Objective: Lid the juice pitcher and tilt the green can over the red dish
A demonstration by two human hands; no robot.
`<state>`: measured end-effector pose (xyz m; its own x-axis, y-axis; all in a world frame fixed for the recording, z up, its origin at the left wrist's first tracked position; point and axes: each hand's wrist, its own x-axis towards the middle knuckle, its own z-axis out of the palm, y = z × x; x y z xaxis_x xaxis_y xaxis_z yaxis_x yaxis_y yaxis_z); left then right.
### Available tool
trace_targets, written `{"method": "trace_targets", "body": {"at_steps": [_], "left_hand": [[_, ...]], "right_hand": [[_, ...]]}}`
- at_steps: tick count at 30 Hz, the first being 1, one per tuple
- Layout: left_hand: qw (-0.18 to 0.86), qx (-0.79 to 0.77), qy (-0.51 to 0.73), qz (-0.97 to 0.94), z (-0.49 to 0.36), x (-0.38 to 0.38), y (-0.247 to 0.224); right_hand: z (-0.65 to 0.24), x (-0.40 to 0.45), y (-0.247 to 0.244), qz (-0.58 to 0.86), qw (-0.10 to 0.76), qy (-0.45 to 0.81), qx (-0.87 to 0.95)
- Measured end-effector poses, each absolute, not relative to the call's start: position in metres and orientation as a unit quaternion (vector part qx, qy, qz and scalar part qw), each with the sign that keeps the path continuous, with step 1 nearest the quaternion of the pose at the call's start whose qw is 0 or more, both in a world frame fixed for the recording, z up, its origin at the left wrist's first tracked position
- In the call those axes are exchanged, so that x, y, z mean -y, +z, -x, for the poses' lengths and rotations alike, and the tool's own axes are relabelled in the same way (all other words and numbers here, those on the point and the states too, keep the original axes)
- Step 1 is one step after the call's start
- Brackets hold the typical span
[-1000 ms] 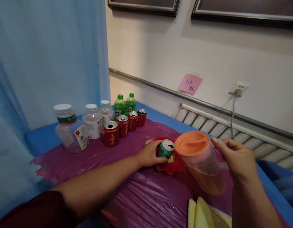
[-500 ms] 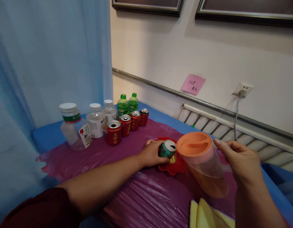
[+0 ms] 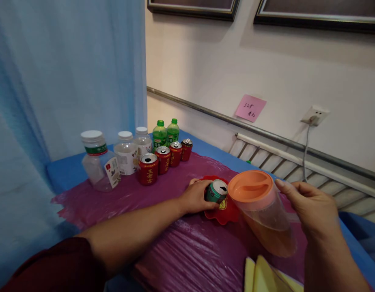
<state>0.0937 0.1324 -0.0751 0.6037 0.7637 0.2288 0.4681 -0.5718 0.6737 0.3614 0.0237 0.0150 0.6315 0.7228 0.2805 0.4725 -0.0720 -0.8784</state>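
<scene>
My left hand (image 3: 197, 197) is wrapped round a green drink can (image 3: 215, 192) with an opened silver top, tipped a little to the right over a red scalloped tray (image 3: 223, 217). In my right hand (image 3: 312, 202) is a clear plastic pitcher (image 3: 268, 223) with an orange lid, tilted toward the can; its handle is mostly hidden by my fingers. Amber liquid fills the lower part of the pitcher. The lid's rim is close beside the can's top, and I see no stream between them.
Several red cans (image 3: 148, 170) stand in a row at the left, before clear jars (image 3: 100, 168) and two green bottles (image 3: 160, 136). Purple plastic sheeting (image 3: 187, 251) covers the blue table. Yellow cloths (image 3: 263, 275) lie at the front edge. A radiator (image 3: 275, 162) runs along the wall.
The whole view has shifted slightly, so things appear a little further right. Both hands keep hold of the can and pitcher, with almost no change between them.
</scene>
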Motion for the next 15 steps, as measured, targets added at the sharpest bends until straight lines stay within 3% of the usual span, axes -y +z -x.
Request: {"method": "trace_targets", "body": {"at_steps": [15], "left_hand": [[0.286,-0.362,0.253,-0.85,-0.095,-0.1325,-0.0771]], "right_hand": [[-0.3562,-0.0204,0.0187,0.737,0.529,0.097,0.41]]}}
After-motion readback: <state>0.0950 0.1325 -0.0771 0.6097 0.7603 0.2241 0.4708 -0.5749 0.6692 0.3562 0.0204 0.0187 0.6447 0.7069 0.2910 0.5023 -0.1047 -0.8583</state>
